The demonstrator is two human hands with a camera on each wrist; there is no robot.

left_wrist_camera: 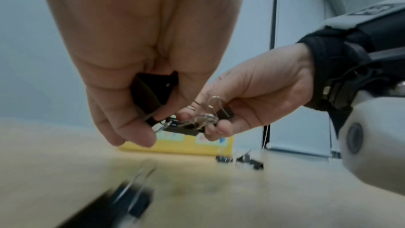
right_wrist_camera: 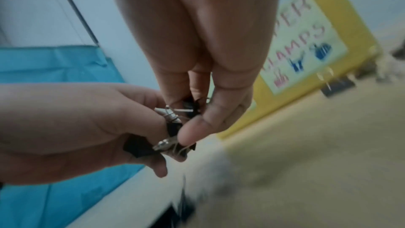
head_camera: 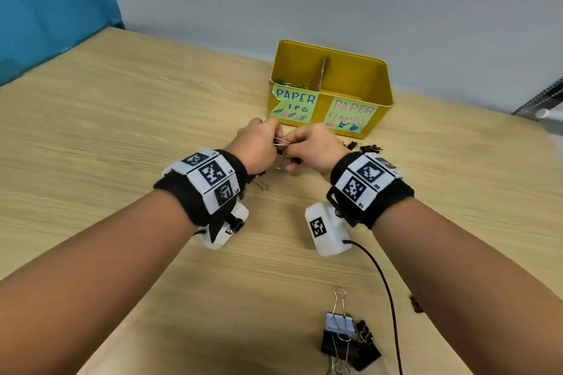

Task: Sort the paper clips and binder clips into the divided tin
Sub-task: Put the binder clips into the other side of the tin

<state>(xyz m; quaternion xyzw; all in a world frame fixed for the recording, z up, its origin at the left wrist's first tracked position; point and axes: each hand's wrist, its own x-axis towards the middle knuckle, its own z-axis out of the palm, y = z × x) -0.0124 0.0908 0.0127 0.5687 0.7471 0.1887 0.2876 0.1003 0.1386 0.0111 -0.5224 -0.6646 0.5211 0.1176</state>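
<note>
Yellow divided tin [head_camera: 377, 91] sits toward the far edge of the wooden table [head_camera: 122, 131], with a cardboard divider [head_camera: 323, 71] down the middle and two handwritten labels on the front: "PAPER ..IPS" on the left half, "PAPER CLAMPS" on the right. Some green paper clips [head_camera: 286, 83] are in the left compartment. Both hands are bunched together just in front of the tin, raised off the table. The left hand [head_camera: 254, 144] has its fingers curled round a large black binder clip [left_wrist_camera: 151, 91], and the right hand [head_camera: 316, 146] is pinching a tangled cluster of small binder clips [left_wrist_camera: 197, 120] right against it. More small black clips [head_camera: 364, 147] lie loose by the tin's right front corner, and a pile of bigger binder clips [head_camera: 347, 341] sits at the near edge.
</note>
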